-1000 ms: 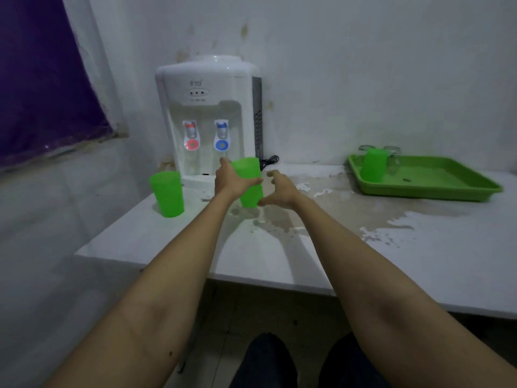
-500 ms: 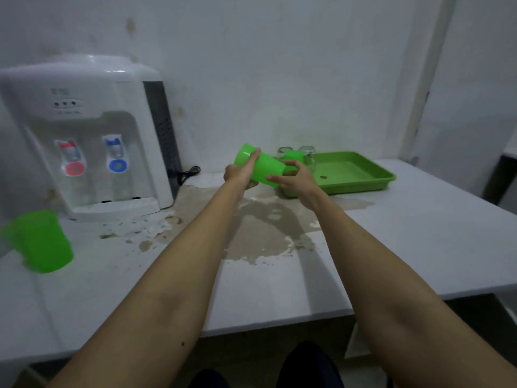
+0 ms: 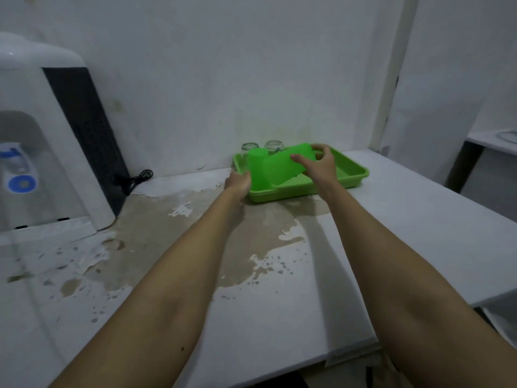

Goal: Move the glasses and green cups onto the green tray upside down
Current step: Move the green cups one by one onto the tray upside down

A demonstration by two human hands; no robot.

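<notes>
A green tray [image 3: 353, 175] sits at the back of the table by the wall. Two clear glasses [image 3: 247, 147] [image 3: 274, 145] stand upside down at its far left corner. In front of them a green cup [image 3: 256, 167] stands upside down on the tray. My right hand [image 3: 319, 167] grips a second green cup [image 3: 286, 167], tilted over the tray with its base up and to the right. My left hand [image 3: 237, 182] is curled at the tray's left rim beside the foot of the cups; whether it grips anything is hidden.
A white water dispenser [image 3: 42, 152] stands at the left with a black cord [image 3: 134, 179] behind it. The white table [image 3: 391, 233] has a large worn, stained patch in the middle. Its front edge runs close to my arms.
My view has swung further right. Both hands carried the tilted green cup from above the table to over the tray. The other green cup on the left has left the view.
</notes>
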